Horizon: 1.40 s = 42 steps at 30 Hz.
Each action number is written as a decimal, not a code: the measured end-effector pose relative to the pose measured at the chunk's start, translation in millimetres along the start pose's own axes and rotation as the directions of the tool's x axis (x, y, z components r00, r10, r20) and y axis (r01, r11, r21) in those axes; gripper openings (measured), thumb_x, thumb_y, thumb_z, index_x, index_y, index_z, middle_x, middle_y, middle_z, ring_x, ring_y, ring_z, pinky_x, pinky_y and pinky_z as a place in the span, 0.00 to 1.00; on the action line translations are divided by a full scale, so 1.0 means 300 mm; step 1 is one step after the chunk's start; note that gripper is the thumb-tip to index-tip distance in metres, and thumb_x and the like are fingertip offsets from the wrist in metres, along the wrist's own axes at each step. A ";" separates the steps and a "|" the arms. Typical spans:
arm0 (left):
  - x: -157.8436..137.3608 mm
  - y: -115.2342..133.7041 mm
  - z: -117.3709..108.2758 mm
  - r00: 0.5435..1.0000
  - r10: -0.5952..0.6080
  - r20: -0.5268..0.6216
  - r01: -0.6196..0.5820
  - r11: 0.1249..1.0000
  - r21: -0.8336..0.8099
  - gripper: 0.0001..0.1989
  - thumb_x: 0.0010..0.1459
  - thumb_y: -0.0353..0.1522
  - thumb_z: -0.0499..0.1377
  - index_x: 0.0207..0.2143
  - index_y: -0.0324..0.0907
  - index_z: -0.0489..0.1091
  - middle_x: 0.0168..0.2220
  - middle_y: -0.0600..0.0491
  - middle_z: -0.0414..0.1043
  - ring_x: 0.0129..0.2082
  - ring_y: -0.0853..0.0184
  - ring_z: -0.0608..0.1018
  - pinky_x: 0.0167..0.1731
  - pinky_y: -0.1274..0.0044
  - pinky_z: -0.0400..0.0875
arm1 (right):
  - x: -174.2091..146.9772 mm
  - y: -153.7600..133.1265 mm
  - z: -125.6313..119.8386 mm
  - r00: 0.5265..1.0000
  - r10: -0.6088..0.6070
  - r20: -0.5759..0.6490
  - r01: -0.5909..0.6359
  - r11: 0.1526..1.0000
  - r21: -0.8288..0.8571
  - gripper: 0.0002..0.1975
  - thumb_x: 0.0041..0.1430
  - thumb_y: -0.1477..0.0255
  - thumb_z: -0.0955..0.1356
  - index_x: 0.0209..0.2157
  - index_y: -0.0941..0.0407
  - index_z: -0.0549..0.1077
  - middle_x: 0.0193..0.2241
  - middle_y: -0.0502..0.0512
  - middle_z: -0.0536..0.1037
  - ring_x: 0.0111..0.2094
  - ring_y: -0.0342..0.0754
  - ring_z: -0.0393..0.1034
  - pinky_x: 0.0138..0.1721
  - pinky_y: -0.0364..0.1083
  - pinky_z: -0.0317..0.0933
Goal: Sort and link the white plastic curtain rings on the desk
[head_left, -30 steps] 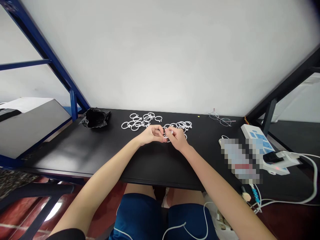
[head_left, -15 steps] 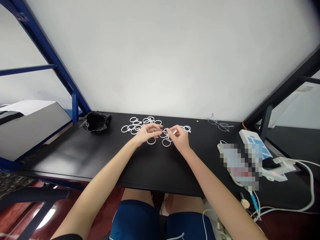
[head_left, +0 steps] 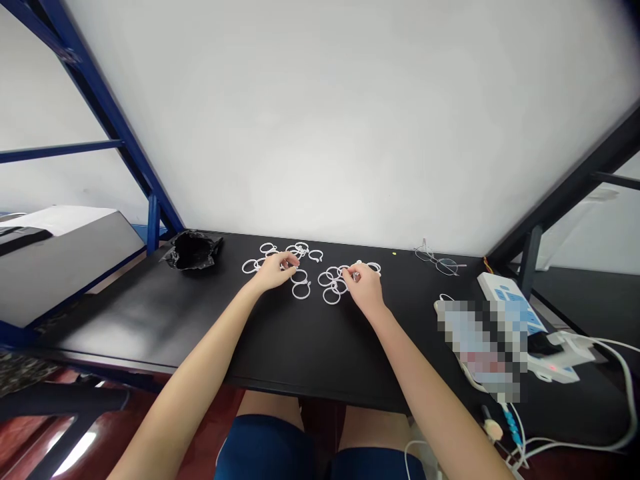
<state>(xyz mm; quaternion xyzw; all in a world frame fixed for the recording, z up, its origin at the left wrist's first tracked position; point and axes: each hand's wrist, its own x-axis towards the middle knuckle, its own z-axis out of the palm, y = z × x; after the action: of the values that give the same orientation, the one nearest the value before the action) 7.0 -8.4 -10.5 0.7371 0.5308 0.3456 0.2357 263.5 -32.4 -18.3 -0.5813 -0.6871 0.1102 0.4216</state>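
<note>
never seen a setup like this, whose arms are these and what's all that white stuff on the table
There's no machine: these are a person's bare arms, seen by a camera worn on their head, looking forward and down. On the black table lie white rings in two loose groups. The left hand is over one group, the right hand at the other; whether either grips a ring is hard to tell. Farther left sits a crumpled black bag; to the right are glasses and a power strip.

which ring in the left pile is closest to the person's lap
The frontmost ring, nearer the lap than the fingers of the left hand; the other rings there lie farther back.
</note>
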 end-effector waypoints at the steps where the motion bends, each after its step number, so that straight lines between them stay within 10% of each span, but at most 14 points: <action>1: -0.002 -0.001 0.006 0.999 0.012 0.041 -0.012 1.000 -0.015 0.09 0.50 0.32 0.57 0.35 0.41 0.71 0.32 0.53 0.74 0.28 0.69 0.71 0.30 0.77 0.65 | 0.000 0.001 0.001 1.000 -0.011 0.010 0.012 1.000 -0.012 0.12 0.57 0.65 0.65 0.22 0.55 0.69 0.24 0.52 0.70 0.24 0.45 0.60 0.28 0.45 0.54; 6: -0.017 0.010 0.039 0.991 -0.043 0.125 0.026 0.991 0.130 0.10 0.54 0.40 0.57 0.31 0.42 0.69 0.20 0.58 0.66 0.21 0.70 0.68 0.24 0.79 0.58 | -0.004 0.003 0.005 0.999 -0.009 0.053 0.012 0.998 -0.065 0.12 0.57 0.66 0.65 0.21 0.55 0.70 0.28 0.53 0.72 0.26 0.46 0.62 0.28 0.45 0.53; 21: -0.032 0.037 0.080 0.995 -0.094 0.012 0.086 0.950 0.301 0.06 0.48 0.28 0.56 0.28 0.44 0.59 0.25 0.57 0.72 0.26 0.66 0.74 0.27 0.77 0.60 | -0.015 -0.011 0.018 0.999 -0.044 -0.026 0.044 0.999 0.029 0.18 0.59 0.65 0.63 0.17 0.55 0.63 0.21 0.51 0.67 0.21 0.43 0.57 0.27 0.45 0.53; 29: -0.020 0.013 0.076 0.997 0.003 -0.079 -0.006 0.999 -0.038 0.07 0.50 0.30 0.60 0.27 0.42 0.62 0.28 0.57 0.74 0.23 0.70 0.77 0.28 0.79 0.68 | -0.020 -0.023 0.028 0.998 -0.067 0.018 0.063 0.981 0.185 0.11 0.57 0.67 0.65 0.25 0.57 0.72 0.23 0.50 0.70 0.19 0.39 0.56 0.26 0.45 0.56; 35: -0.035 0.053 0.113 0.998 0.067 0.006 -0.059 0.913 -0.403 0.09 0.51 0.33 0.63 0.31 0.40 0.65 0.29 0.53 0.75 0.28 0.68 0.80 0.30 0.79 0.72 | -0.033 -0.075 0.022 0.918 -0.023 0.395 -0.229 0.783 0.579 0.27 0.53 0.61 0.69 0.54 0.56 0.68 0.31 0.51 0.74 0.17 0.37 0.59 0.19 0.42 0.57; 42: -0.067 0.102 0.158 0.975 0.180 0.132 -0.095 0.871 -0.482 0.10 0.52 0.32 0.63 0.31 0.39 0.63 0.29 0.52 0.76 0.30 0.69 0.79 0.29 0.81 0.71 | -0.036 -0.088 0.013 0.868 -0.125 0.481 -0.221 0.770 0.599 0.13 0.51 0.64 0.72 0.36 0.57 0.75 0.24 0.48 0.71 0.17 0.36 0.59 0.18 0.39 0.54</action>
<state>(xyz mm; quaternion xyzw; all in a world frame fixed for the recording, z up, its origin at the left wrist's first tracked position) 58.2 -36.3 -24.7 0.7202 0.3540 0.4155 0.4281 241.6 -48.6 -8.7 -0.3736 -0.6772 0.4920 0.3997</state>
